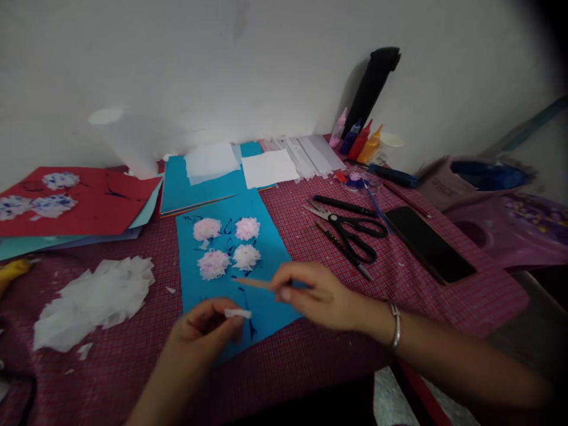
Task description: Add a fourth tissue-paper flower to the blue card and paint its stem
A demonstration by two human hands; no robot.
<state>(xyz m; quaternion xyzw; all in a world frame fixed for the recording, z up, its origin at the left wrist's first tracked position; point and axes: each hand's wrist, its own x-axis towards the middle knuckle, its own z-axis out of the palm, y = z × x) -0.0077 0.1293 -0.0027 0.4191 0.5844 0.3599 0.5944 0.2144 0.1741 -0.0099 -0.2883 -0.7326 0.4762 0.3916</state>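
A blue sheet of paper lies in front of me with several fluffy pink and white tissue flowers and dark painted stems and leaves. Over its lower left part, my left hand pinches a small piece of white tissue paper between thumb and fingertips. My right hand grips a thin wooden stick, whose tip points left just below the flowers. Whether that tip touches the sheet I cannot tell. Left of the sheet is a heap of white tissue pieces.
Scissors, pens and a phone lie to the right. Paint bottles stand at the back near the wall. A red sheet with flowers is at the far left, beside stacked blue paper.
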